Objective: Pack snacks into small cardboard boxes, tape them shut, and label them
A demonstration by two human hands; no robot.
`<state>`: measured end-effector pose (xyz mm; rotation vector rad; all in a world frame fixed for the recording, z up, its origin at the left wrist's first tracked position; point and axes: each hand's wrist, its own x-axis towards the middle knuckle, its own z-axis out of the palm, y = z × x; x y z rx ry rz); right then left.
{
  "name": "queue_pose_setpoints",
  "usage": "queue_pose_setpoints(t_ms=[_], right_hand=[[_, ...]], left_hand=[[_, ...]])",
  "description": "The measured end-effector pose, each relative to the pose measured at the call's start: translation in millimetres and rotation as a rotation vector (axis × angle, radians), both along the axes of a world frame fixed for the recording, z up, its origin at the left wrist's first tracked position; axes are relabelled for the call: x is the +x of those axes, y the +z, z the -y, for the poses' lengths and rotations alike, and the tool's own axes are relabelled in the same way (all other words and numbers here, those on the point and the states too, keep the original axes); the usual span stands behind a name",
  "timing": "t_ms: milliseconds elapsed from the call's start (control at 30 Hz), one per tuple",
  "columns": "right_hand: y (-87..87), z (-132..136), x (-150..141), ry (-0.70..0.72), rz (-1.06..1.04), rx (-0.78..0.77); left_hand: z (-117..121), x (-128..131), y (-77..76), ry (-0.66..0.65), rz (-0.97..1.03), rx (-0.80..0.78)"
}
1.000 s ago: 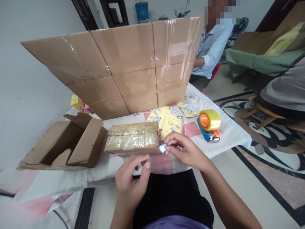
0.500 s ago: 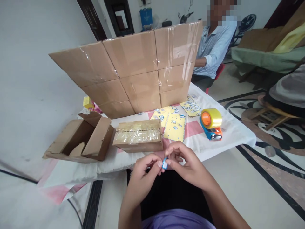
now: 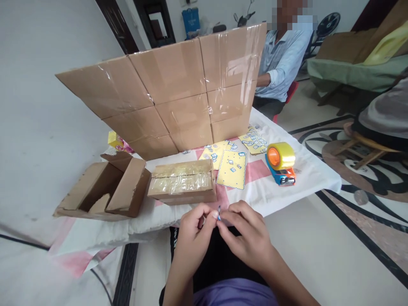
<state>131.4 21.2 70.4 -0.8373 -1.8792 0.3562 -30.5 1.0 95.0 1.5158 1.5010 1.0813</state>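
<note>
Close to my body, just off the table's front edge, I hold a small blue-and-white paper piece (image 3: 219,217), seen nearly edge-on. My left hand (image 3: 197,231) pinches it between thumb and forefinger. The fingertips of my right hand (image 3: 247,229) close on its other side, thumb below and forefinger above. Beyond my hands lies a yellow sheet (image 3: 232,170) with small blue-edged white pieces on it. A second yellow sheet (image 3: 253,142) farther back carries many such pieces. Left of the sheets sits a taped cardboard box (image 3: 181,180).
An open cardboard box (image 3: 102,187) stands at the left. A tall cardboard panel (image 3: 181,89) rises across the table. A tape roll (image 3: 280,156) rests on a blue-orange dispenser (image 3: 283,176) at the right. A person in a light blue shirt (image 3: 283,63) sits behind the panel.
The paper piece has turned from showing its white face to nearly edge-on. My right fingers have shifted and straightened around it. The whole view has moved slightly.
</note>
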Motion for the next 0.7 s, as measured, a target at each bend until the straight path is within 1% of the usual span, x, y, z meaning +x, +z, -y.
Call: queue_pose_setpoints(t_ms=[133,333,467,567,700], right_hand=[[-0.2,0.6,-2.0,-0.005,-0.057,-0.066],[7.5,3.6,-2.9,-0.028,-0.149,-0.201],[10.3,1.0,0.9,0.006,-0.223,-0.285],[9.7,-3.4,3.5,0.043,-0.265,-0.316],[7.6,-7.1,3.8,0.055,-0.312,-0.408]], left_hand=[[0.6,2.5,3.2,-0.016,-0.113,0.031],[-0.2,6.9,4.7,-0.052,-0.215,0.058],[-2.4,9.9,3.7,-0.091,-0.237,0.064],[-2.9,11.7,2.5,-0.123,-0.227,0.052],[-2.1,13.3,0.9,-0.137,-0.192,0.022]])
